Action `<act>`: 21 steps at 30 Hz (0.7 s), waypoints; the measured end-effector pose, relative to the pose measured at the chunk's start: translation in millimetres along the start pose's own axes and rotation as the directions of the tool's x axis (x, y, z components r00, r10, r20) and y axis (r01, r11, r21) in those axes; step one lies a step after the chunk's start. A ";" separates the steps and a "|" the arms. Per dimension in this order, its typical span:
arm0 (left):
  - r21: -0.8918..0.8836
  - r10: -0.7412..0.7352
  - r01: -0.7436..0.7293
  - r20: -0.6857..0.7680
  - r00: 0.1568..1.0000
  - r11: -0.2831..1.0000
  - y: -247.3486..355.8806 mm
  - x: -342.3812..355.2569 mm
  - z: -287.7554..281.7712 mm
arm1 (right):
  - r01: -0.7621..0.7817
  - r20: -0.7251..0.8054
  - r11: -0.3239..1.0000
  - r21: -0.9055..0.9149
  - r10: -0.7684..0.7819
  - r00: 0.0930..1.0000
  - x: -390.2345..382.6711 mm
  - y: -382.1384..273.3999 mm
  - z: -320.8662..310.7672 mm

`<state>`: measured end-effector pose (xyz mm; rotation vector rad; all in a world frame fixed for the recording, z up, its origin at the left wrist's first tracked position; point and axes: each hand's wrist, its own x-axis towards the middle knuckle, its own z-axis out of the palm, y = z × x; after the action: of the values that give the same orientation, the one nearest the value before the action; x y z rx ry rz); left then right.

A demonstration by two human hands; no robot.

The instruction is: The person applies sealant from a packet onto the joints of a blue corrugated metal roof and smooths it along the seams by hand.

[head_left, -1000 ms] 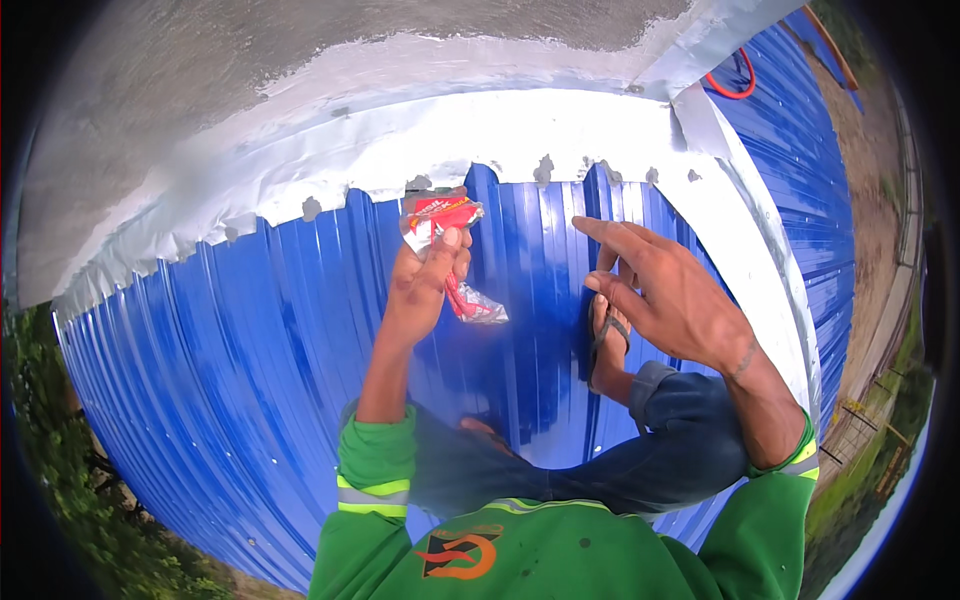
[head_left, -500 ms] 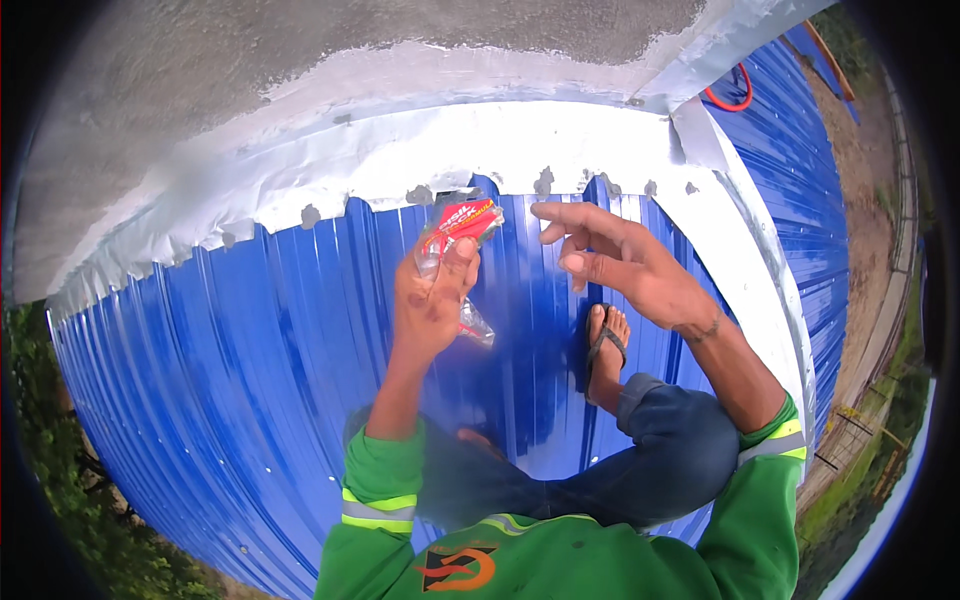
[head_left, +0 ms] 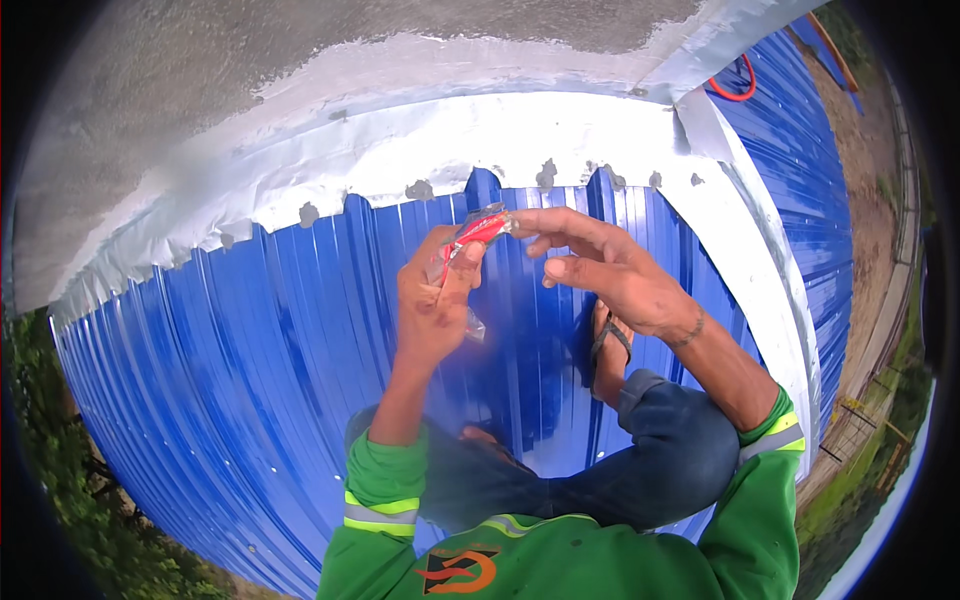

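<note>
My left hand (head_left: 432, 305) grips a crumpled red and silver foil packet (head_left: 477, 232), its fingers wrapped round it and its thumb pressed on the front. More crinkled wrapper shows below that hand. My right hand (head_left: 625, 280) is open and curved to the packet's right, its index fingertip at the packet's upper right edge; whether it pinches anything there I cannot see, and its thumb is apart. Both hands are over a blue ribbed metal roof (head_left: 240, 360).
White metal flashing (head_left: 400, 140) with grey patches (head_left: 419, 189) borders the roof below a grey concrete surface (head_left: 330, 40). A red hose (head_left: 733, 93) lies upper right. My sandalled foot (head_left: 610, 355) and crossed legs rest on the roof; ground and trees show beyond both edges.
The packet has tilted so its printed face shows less. My right hand has moved left toward it, its index finger reaching the packet's edge.
</note>
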<state>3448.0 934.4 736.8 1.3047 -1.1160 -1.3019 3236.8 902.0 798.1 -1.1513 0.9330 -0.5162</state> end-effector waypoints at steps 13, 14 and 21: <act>0.391 0.211 -0.176 -0.048 0.976 0.903 -9.3 0.3 9.8 | -0.110 -0.009 0.960 0.259 0.116 0.993 2.8 18.4 -6.8; 0.385 0.198 -0.169 -0.036 0.979 0.907 -9.8 0.6 10.1 | -0.144 -0.023 0.956 0.257 0.155 0.988 2.6 19.3 -7.0; 0.291 -0.022 0.094 -0.241 0.970 0.952 -3.9 4.5 -13.6 | -0.073 -0.047 0.977 0.201 0.084 0.995 -20.7 44.2 -52.3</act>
<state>3461.6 930.7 732.1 1.6820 -1.1432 -1.0102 3177.3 905.3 758.7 -0.9194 0.9483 -0.5664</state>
